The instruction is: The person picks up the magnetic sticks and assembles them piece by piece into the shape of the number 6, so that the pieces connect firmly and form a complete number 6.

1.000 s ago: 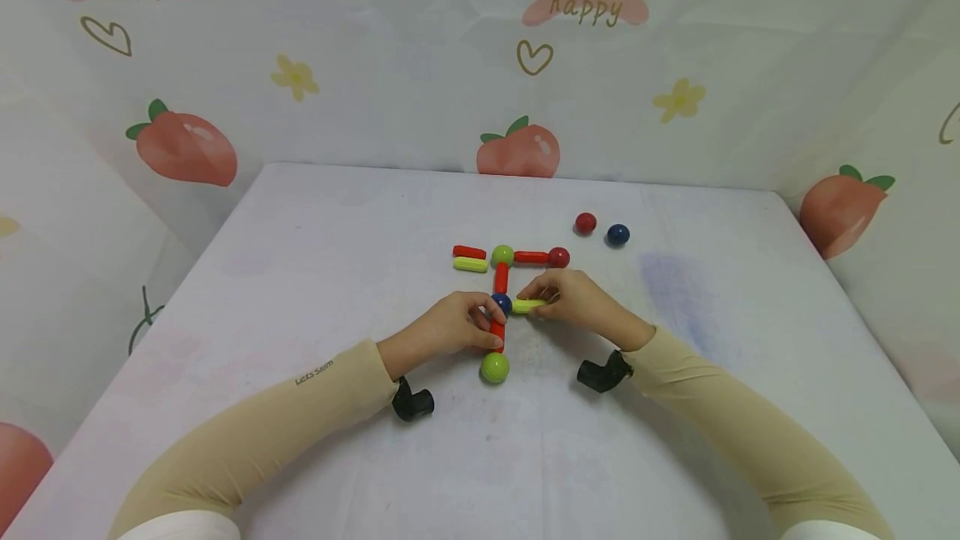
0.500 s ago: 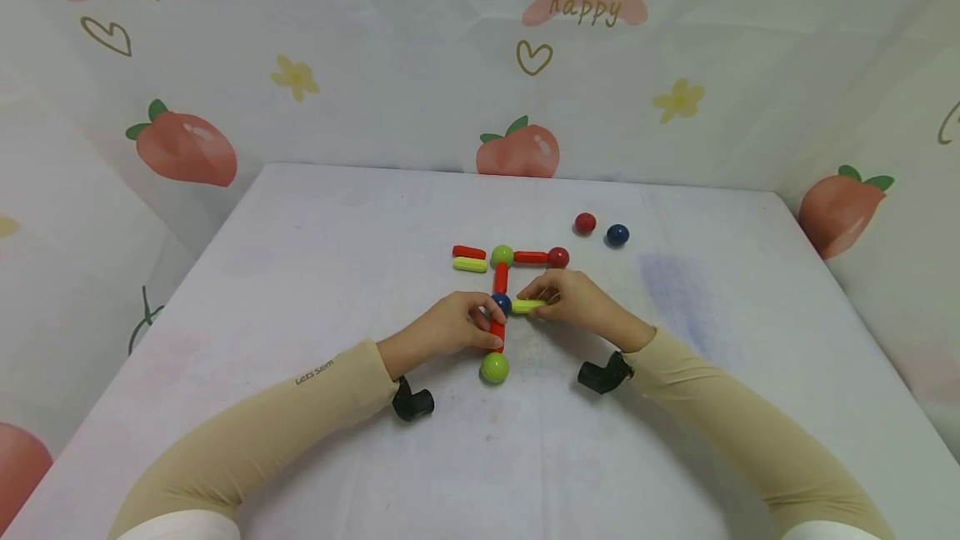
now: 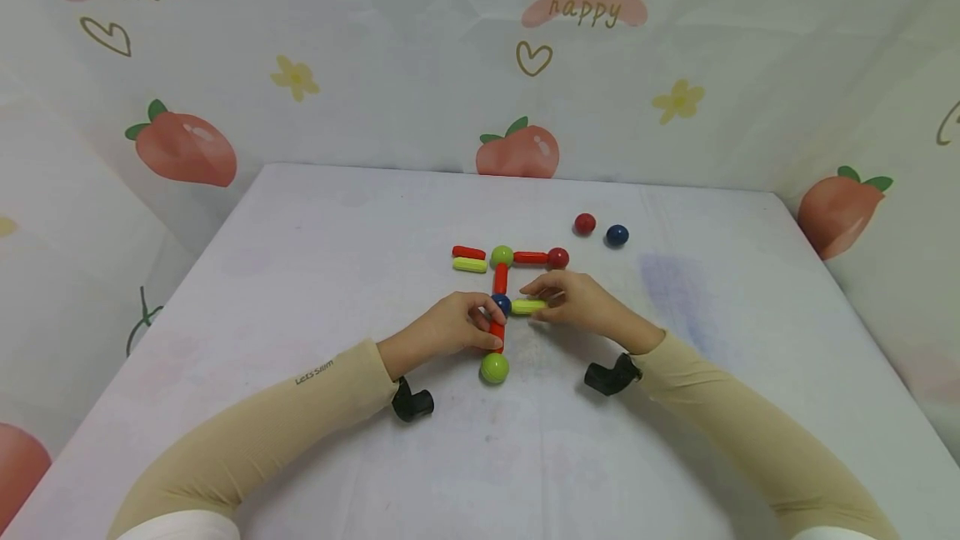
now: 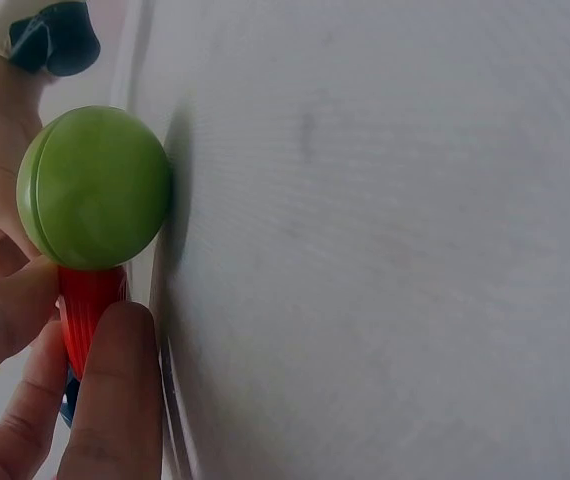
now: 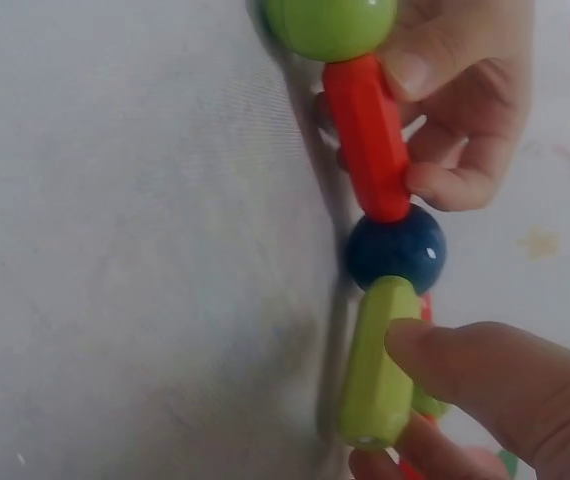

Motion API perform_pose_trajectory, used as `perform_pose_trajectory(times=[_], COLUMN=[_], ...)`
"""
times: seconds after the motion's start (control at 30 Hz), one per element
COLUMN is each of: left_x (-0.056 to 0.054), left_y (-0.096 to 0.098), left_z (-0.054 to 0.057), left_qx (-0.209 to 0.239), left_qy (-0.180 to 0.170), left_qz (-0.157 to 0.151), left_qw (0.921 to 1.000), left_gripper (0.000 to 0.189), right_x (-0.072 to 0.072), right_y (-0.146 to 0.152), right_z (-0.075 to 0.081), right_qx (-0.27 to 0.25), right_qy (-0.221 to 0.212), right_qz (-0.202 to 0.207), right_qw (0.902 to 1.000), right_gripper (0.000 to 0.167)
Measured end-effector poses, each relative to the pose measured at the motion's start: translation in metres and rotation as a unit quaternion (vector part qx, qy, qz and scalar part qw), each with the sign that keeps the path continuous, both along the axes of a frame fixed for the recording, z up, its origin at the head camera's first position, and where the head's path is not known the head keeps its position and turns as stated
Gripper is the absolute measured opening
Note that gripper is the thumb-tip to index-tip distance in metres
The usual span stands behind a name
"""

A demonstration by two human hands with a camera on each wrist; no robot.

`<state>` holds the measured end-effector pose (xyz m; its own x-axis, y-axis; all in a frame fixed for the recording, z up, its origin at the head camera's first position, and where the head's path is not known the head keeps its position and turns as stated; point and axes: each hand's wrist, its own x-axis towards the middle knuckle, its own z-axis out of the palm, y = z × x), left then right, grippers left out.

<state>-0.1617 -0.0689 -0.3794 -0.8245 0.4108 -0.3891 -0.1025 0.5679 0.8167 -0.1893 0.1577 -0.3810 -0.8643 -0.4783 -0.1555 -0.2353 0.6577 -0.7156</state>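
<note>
My left hand (image 3: pixel 459 323) pinches the near red magnetic rod (image 5: pixel 367 135) between thumb and fingers. This rod joins a green ball (image 3: pixel 495 368) at the near end to a blue ball (image 5: pixel 397 250), which my left fingers partly cover in the head view. A yellow-green rod (image 3: pixel 528 307) sticks out rightward from the blue ball. My right hand (image 3: pixel 577 300) is around that rod's outer end, its index finger and thumb spread on either side. Beyond the blue ball, another red rod (image 3: pixel 501 279) leads to a second green ball (image 3: pixel 502 256).
From the far green ball a red rod (image 3: pixel 531 257) runs right to a red ball (image 3: pixel 558 257). Left of it lie a loose red rod (image 3: pixel 468 252) and a loose yellow-green rod (image 3: pixel 470 265). A red ball (image 3: pixel 585 224) and a blue ball (image 3: pixel 617 235) sit farther back.
My right hand's fingers have spread away from the yellow-green rod, and the hand has shifted slightly right. That rod stays against the blue ball. My left hand has not moved.
</note>
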Motion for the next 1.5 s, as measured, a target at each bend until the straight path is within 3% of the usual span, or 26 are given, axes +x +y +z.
perform_pose_trajectory(times=[0.27,0.4,0.63,0.8,0.97,1.13,1.33,1.5], left_x=[0.001,0.001,0.000,0.000,0.000,0.001,0.002,0.001], left_y=[0.000,0.000,0.000,0.000,0.000,0.000,0.001,0.001], left_z=[-0.001,-0.002,-0.002,-0.002,-0.001,-0.001,0.000,-0.001], left_qx=[0.002,0.003,-0.003,-0.003,-0.004,-0.005,-0.003,-0.003], left_qy=[-0.003,-0.005,0.001,0.003,0.003,0.004,0.003,0.001], left_qz=[0.001,0.002,0.002,0.002,0.003,0.002,0.000,0.000], left_qw=[1.0000,1.0000,1.0000,1.0000,1.0000,1.0000,1.0000,1.0000], left_gripper=[0.023,0.023,0.023,0.023,0.023,0.023,0.023,0.023], right_x=[-0.002,-0.008,-0.024,-0.033,-0.041,-0.051,-0.059,-0.065], right_y=[0.013,0.023,0.046,0.062,0.078,0.091,0.099,0.101], right_z=[0.008,0.016,0.028,0.031,0.025,0.015,0.005,-0.005], right_qx=[-0.007,-0.015,-0.032,-0.065,-0.083,-0.094,-0.075,-0.067], right_qy=[0.014,0.021,0.044,0.073,0.093,0.084,0.026,0.008], right_qz=[0.005,-0.016,-0.090,-0.149,-0.202,-0.229,-0.238,-0.231], right_qw=[0.9999,0.9995,0.9945,0.9840,0.9714,0.9653,0.9681,0.9706], right_gripper=[0.042,0.044,0.042,0.046,0.054,0.061,0.065,0.062])
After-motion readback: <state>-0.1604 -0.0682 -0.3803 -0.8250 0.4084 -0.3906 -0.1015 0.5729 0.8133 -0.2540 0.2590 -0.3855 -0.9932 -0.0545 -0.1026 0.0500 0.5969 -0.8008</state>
